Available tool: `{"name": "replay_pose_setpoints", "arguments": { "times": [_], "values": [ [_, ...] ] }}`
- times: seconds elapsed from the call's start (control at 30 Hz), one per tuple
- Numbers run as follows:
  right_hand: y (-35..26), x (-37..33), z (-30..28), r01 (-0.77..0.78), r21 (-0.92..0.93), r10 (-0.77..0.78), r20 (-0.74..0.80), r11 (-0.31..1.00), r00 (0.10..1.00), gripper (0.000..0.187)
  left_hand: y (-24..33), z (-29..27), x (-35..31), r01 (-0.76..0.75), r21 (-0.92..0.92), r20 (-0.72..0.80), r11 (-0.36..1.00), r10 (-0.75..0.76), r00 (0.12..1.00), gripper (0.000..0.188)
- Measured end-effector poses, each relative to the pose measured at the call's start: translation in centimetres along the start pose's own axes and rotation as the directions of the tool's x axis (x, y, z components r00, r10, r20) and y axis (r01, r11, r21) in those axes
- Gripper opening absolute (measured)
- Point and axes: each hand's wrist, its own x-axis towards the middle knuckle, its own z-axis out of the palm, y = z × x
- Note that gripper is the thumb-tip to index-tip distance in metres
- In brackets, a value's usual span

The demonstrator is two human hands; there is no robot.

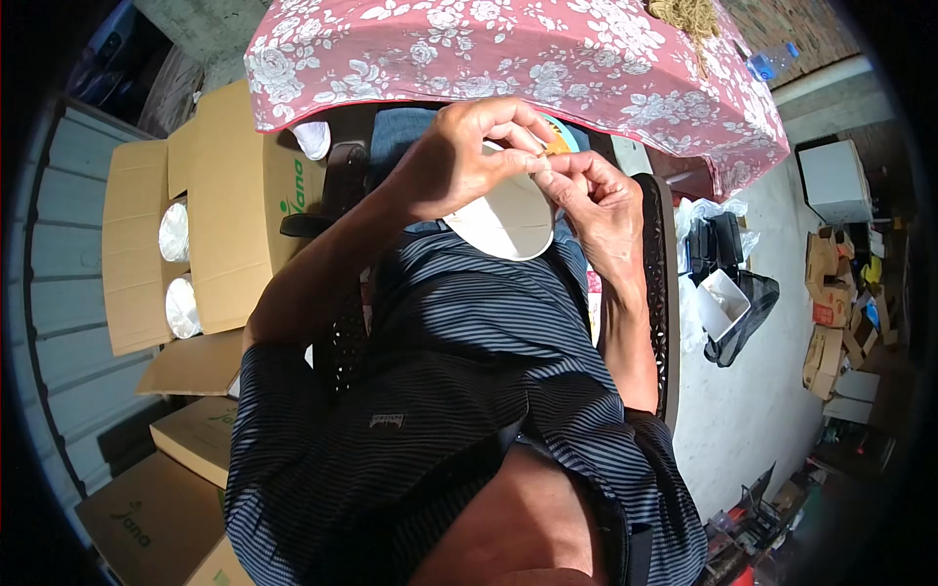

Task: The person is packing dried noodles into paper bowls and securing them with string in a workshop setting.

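Observation:
A white tub or bowl (506, 217) with a rounded rim is in my lap, below my hands. My left hand (467, 156) reaches over it with thumb and fingers pinched together. Its fingertips meet those of my right hand (598, 200), whose thumb and forefinger are also pinched. Something small and brownish shows at the meeting fingertips, too tiny to name. Just behind them, a yellow and teal printed surface (561, 137) is partly covered by my fingers, and I cannot tell if it belongs to the tub.
A table under a pink flowered cloth (508, 59) stands ahead, with tan fibre (689, 18) on it. Open cardboard boxes (230, 210) holding white wrapped rolls (183, 306) are on the left. To the right, a white container (723, 305) and black bags lie on the floor.

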Motion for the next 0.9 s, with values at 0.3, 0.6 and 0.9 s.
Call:
{"name": "replay_pose_setpoints", "arguments": {
  "times": [0.3,0.6,0.9],
  "values": [
    [0.5,-0.1,0.9,0.043,-0.011,-0.044,-0.067,0.999,0.997,0.013,-1.0,-0.1,-0.2,0.041,0.047,-0.043,0.998,-0.039,0.998,0.023],
    [1.5,-0.4,1.4,0.216,-0.188,-0.249,-0.177,0.958,0.952,0.009,0.1,1.1,-0.7,0.014,0.244,-0.128,0.970,0.018,0.992,0.015],
    [2.3,-0.4,1.3,0.238,-0.168,-0.261,-0.126,0.957,0.957,0.008,-0.3,1.4,-0.9,-0.192,0.511,-0.114,0.838,0.288,0.951,0.012]
  ]
}}
